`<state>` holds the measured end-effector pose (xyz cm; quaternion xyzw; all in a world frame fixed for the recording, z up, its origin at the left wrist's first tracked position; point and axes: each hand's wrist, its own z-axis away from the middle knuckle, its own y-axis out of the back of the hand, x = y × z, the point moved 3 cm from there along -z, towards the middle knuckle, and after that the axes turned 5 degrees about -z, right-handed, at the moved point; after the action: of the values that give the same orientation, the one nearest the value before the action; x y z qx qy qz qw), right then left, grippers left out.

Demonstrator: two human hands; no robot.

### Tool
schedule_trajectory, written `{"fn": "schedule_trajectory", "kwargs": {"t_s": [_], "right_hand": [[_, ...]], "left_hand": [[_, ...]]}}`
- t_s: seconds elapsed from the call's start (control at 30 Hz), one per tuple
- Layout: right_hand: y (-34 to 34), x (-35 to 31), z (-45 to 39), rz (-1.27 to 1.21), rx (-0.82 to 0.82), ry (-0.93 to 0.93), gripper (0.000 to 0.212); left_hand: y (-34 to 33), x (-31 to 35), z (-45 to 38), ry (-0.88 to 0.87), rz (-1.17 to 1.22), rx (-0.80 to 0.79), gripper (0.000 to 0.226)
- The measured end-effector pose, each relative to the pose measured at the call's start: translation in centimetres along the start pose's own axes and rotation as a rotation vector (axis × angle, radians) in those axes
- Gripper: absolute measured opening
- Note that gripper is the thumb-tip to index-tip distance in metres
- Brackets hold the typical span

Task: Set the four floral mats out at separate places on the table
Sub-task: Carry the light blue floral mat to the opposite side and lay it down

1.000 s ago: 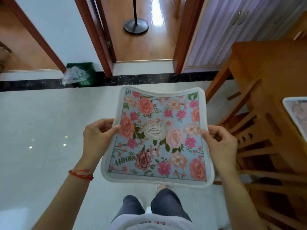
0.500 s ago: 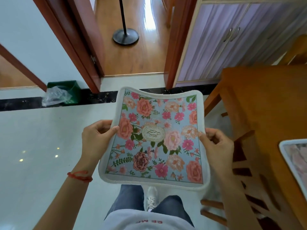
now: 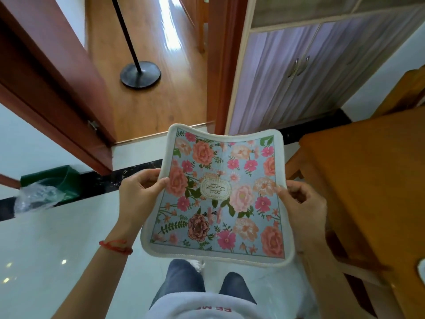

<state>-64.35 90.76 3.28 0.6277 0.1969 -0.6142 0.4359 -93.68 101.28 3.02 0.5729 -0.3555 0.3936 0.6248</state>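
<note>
A: Where is the floral mat [image 3: 220,196] now?

B: In the air over the white floor [image 3: 57,249], in front of the person's legs, face up. The left hand [image 3: 138,194] pinches its left border, thumb on top and fingers curled beneath. The right hand [image 3: 301,203] pinches the right border the same way. The mat sags a little between them, so the far edge dips in the middle.

A: How near is the desk [image 3: 368,180]?

B: Just to the right. Its near corner lies beside the right hand, and the mat's right border is close to the desk edge but apart from it. The wooden top beyond that corner lies bare.

A: And the other sides?

B: To the left there is open tiled floor. Ahead are a dark tile strip, a doorway [image 3: 158,107] and a lilac cabinet [image 3: 299,77].

A: How many mats do you count?

B: One held. A pale rounded corner of a second mat [image 3: 421,270] shows at the right edge of the view, on the desk. I cannot tell whether the held mat is single or a stack.

A: Anything else?

B: One black lamp base [image 3: 140,74], one green bin [image 3: 57,180] with clear plastic, one red wrist string [image 3: 115,246].
</note>
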Motion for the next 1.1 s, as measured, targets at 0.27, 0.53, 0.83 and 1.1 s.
{"fn": "schedule_trajectory", "kwargs": {"t_s": [0.27, 0.53, 0.83, 1.1], "right_hand": [[-1.2, -1.6, -9.6, 0.035, 0.135, 0.03, 0.01], [0.3, -2.3, -19.4, 0.005, 0.201, 0.017, 0.005], [4.1, -3.0, -28.7, -0.03, 0.291, -0.025, 0.003], [6.8, -3.5, -33.8, -0.056, 0.44, -0.038, 0.016]], "left_hand": [[-4.2, 3.8, -12.1, -0.007, 0.003, -0.094, 0.017], [-11.2, 7.9, -20.5, -0.028, -0.009, -0.154, 0.019], [-19.6, 14.3, -28.1, -0.104, -0.07, -0.227, 0.015], [-27.3, 18.7, -34.8, -0.191, -0.123, -0.351, 0.015]]}}
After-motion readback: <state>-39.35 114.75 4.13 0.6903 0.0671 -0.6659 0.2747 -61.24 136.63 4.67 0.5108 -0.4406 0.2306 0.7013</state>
